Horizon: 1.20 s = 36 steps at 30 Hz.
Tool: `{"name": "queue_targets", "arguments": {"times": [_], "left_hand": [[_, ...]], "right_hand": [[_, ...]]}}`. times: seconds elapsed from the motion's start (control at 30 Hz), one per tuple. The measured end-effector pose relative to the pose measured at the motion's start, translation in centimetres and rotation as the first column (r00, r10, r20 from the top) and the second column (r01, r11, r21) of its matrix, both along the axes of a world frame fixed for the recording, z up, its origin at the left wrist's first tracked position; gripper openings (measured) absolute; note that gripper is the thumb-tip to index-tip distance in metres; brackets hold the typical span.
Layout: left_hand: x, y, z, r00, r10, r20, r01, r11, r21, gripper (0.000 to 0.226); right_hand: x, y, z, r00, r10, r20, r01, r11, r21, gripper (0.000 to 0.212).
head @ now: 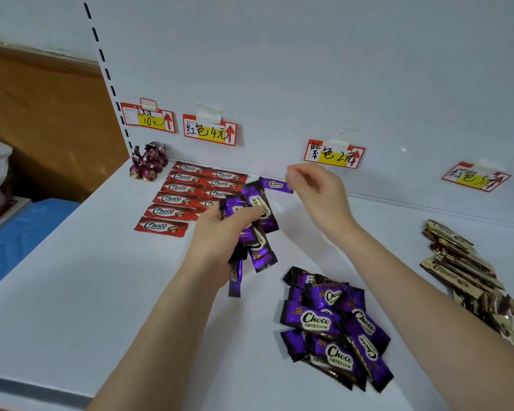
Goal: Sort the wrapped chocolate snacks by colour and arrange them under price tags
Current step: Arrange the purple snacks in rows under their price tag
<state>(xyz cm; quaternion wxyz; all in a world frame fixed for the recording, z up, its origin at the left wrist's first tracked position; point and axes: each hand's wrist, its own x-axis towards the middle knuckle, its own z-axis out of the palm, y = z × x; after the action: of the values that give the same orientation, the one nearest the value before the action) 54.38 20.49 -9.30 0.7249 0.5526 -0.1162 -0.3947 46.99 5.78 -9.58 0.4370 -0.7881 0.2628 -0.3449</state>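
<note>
White shelf [101, 292] with wrapped chocolate snacks [336, 327]

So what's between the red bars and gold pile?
Head view: left hand holding purple bars, right hand by a single bar, and a purple pile.

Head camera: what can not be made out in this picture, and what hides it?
All in the head view.
1. Bundle of purple Choco bars: the count is hidden by the left hand gripping it and by overlap.
2. Right hand: motion blur; unclear if it pinches the single purple Choco bar.
3. Rightmost price tag: the number is blurred.
4. Cream Choco bars: the pile is cut off by the right edge.
</note>
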Motion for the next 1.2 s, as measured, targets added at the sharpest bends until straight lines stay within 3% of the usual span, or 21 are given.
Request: {"name": "queue_targets", "arguments": {"times": [0.1, 0.17, 0.27, 0.4, 0.47, 0.5, 0.57, 0.63, 0.7, 0.83, 1.03, 1.2], "left_hand": [[-0.5, 0.0, 0.0, 0.986, -0.113, 0.122, 0.112, 0.994, 0.013, 0.006], [-0.8, -0.1, 0.0, 0.976, -0.152, 0.158, 0.154, 0.988, 0.000, 0.006], [-0.9, -0.3, 0.2, 0.992, -0.118, 0.046, 0.119, 0.992, -0.034, 0.009], [-1.4, -0.6, 0.3, 0.977, -0.138, -0.165, 0.136, 0.990, -0.022, 0.004], [-1.8, -0.9, 0.3, 0.948, -0.135, -0.290, 0.136, 0.991, -0.016, 0.008], [-1.9, -1.0, 0.3, 0.926, -0.124, -0.357, 0.123, 0.992, -0.026, 0.009], [-2.0, -1.1, 0.4, 0.869, -0.120, -0.479, 0.105, 0.993, -0.058, 0.010], [-2.0, -1.1, 0.7, 0.809, -0.128, -0.574, 0.090, 0.992, -0.094, 0.013], [-2.0, -1.2, 1.2, 0.771, -0.114, -0.626, 0.050, 0.992, -0.119, 0.014], [-2.1, -1.6, 2.3, 0.788, -0.046, -0.614, -0.034, 0.992, -0.119, 0.010], [-2.7, -1.5, 2.7, 0.790, 0.031, -0.613, -0.112, 0.989, -0.095, 0.007], [-2.7, -1.7, 2.6, 0.784, 0.069, -0.617, -0.154, 0.985, -0.085, 0.008]], "right_hand": [[-1.7, 1.5, 2.7, 0.958, 0.270, -0.100, -0.257, 0.958, 0.128, 0.007], [-2.5, 2.0, 3.4, 0.939, 0.301, -0.165, -0.284, 0.951, 0.120, 0.010], [-3.4, 1.4, 3.5, 0.988, 0.139, -0.063, -0.121, 0.964, 0.236, 0.009], [-4.5, -0.2, 2.4, 0.991, -0.096, 0.096, 0.026, 0.825, 0.565, 0.009], [-5.1, -0.9, 1.3, 0.983, -0.177, 0.051, 0.113, 0.798, 0.592, 0.011], [-5.4, -1.2, 0.6, 0.979, -0.202, -0.031, 0.188, 0.831, 0.524, 0.012], [-6.2, -2.0, -0.9, 0.919, -0.262, -0.293, 0.318, 0.934, 0.165, 0.019], [-7.1, -2.3, -1.9, 0.831, -0.331, -0.447, 0.260, 0.942, -0.214, 0.034], [-7.6, -2.2, -2.6, 0.843, -0.284, -0.457, 0.091, 0.912, -0.399, 0.036], [-7.3, -2.1, -3.6, 0.827, -0.162, -0.538, -0.146, 0.863, -0.484, 0.027], [-4.3, -3.7, -3.9, 0.787, -0.306, -0.535, -0.107, 0.787, -0.608, 0.030], [-3.2, -4.3, -4.1, 0.783, -0.303, -0.543, -0.145, 0.760, -0.634, 0.031]]}}
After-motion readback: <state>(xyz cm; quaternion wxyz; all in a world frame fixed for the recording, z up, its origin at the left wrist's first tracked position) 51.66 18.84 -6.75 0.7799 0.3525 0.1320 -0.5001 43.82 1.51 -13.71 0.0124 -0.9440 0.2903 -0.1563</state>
